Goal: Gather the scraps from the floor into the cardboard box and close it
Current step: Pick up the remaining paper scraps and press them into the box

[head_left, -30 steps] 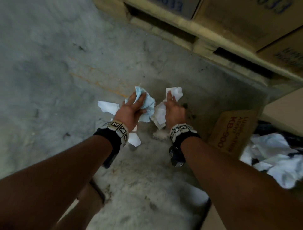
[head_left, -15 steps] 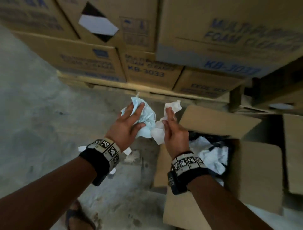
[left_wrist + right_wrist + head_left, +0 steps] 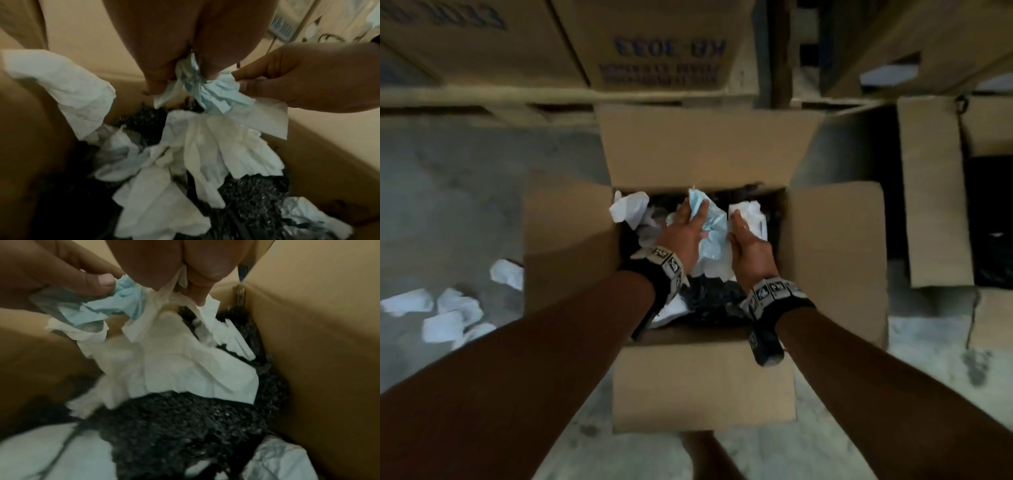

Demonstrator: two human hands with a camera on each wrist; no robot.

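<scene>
An open cardboard box (image 3: 571,240) stands on the floor with its four flaps spread out. Inside lie white paper scraps (image 3: 205,146) and black shredded material (image 3: 185,426). Both hands hover over the box opening. My left hand (image 3: 685,226) grips a crumpled light-blue paper scrap (image 3: 710,219), seen also as blue paper (image 3: 213,95) between its fingers. My right hand (image 3: 748,240) grips white paper scraps (image 3: 748,210), which hang down as white sheets (image 3: 174,345) into the box. Several white scraps (image 3: 445,315) lie on the floor left of the box.
Stacked printed cartons (image 3: 661,44) on a wooden pallet (image 3: 482,99) stand just behind the box. Another open carton (image 3: 935,192) sits at the right. The concrete floor (image 3: 465,192) stretches to the left, and my foot (image 3: 702,455) shows below the box.
Both hands carried their scraps from the floor rightward to above the box opening. The view swung from the floor to straight down over the box.
</scene>
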